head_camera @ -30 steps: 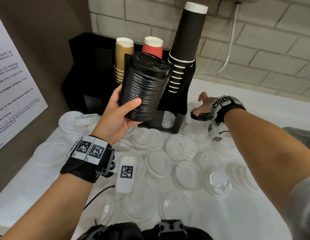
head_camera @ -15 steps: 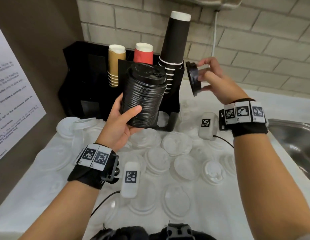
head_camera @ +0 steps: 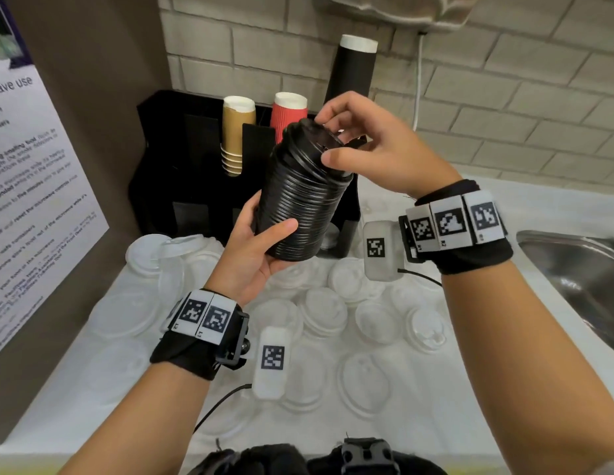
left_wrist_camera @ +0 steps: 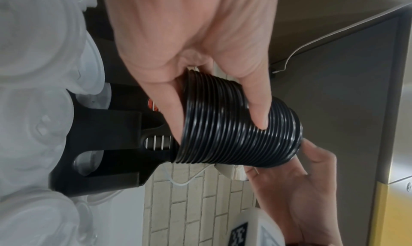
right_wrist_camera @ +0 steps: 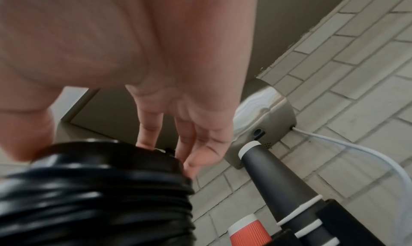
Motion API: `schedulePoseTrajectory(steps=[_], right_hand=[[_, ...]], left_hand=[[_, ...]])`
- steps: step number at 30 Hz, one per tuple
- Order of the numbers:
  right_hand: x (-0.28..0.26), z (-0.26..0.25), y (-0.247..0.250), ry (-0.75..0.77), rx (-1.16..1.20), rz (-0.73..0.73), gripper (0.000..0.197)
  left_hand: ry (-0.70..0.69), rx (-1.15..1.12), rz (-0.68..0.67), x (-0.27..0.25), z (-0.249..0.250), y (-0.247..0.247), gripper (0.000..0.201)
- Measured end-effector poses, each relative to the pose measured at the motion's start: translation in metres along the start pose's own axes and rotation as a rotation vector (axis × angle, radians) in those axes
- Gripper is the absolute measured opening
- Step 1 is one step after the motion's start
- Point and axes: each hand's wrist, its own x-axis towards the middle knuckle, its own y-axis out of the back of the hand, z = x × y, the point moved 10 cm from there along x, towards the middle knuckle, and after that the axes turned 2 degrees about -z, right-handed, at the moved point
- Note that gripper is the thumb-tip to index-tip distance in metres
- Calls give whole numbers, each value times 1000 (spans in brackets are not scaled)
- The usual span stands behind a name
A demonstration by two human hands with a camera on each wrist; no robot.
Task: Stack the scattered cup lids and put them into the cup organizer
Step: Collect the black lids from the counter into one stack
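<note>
Left grip (head_camera: 256,248) wrapped round black lid stack (head_camera: 300,197), held tilted above surface (head_camera: 134,341) in front of organizer (head_camera: 196,166). Right grip (head_camera: 370,149) curled over stack's top, fingertips (right_wrist_camera: 146,141) and thumb pinching the uppermost lid's rim, seemingly seating it. Judged partway: black lids gathered, not yet in organizer; many white lids (head_camera: 324,311) left scattered on surface below, well apart from both grips.

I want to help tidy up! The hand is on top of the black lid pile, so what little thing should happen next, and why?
Probably press the top lid down flat. The right hand pinches it at its rim on the black lid stack, which the left hand grips, and it looks slightly tilted.
</note>
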Motion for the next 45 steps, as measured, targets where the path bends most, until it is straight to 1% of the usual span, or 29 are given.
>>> schedulePoseTrajectory(steps=[3, 8, 14, 17, 21, 22, 24, 25, 26, 27, 28, 29, 31, 32, 34, 36, 39, 41, 43, 45], right_hand=[[4, -9, -5, -20, -28, -10, 38], [11, -18, -13, -27, -40, -33, 51], [15, -26, -24, -5, -41, -29, 55], [18, -27, -29, 14, -48, -29, 55], [17, -32, -32, 42, -96, -27, 57], [17, -31, -31, 48, -89, -5, 54], [19, -22, -20, 20, -32, 102, 36], [20, -14, -13, -20, -35, 164, 25], [21, -3, -9, -76, -91, 193, 16], [22, 10, -11, -140, -196, 155, 11], [22, 22, -22, -192, -327, 48, 11], [20, 33, -40, -205, -443, -105, 12], [7, 43, -87, -139, -578, -426, 14], [-1, 42, -112, -85, -612, -556, 17], [-15, 36, -156, 3, -639, -749, 29], [-26, 21, -197, 100, -607, -873, 42], [-41, -7, -254, 283, -589, -1013, 59], [-51, -23, -287, 404, -624, -1084, 68], [-58, -37, -309, 503, -690, -1101, 71], [-60, -41, -332, 512, -735, -1149, 69]], left_hand=[[6, 12, -23, -2, 2, 2, 65], [17, 6, -47, -5, 6, 6, 61], [27, -16, -25, -8, 14, 16, 64], [35, -20, -29, -10, 17, 19, 73], [37, -28, -30, -14, 21, 22, 73], [34, -31, -27, -16, 23, 23, 74], [14, -34, -17, -19, 31, 27, 70], [1, -32, -11, -20, 37, 30, 65], [-10, -26, -4, -21, 43, 33, 61], [-23, -17, 0, -23, 50, 36, 59], [-37, -5, 3, -24, 58, 39, 57], [-51, 11, 12, -26, 66, 42, 57], [-76, 46, 48, -30, 83, 50, 60], [-90, 63, 68, -32, 92, 53, 62], [-123, 82, 103, -37, 109, 58, 66], [-160, 82, 128, -42, 125, 61, 66], [-204, 99, 156, -49, 145, 62, 66], [-213, 117, 157, -54, 155, 60, 68], [-216, 125, 162, -57, 161, 59, 71], [-218, 135, 175, -61, 165, 62, 72]])
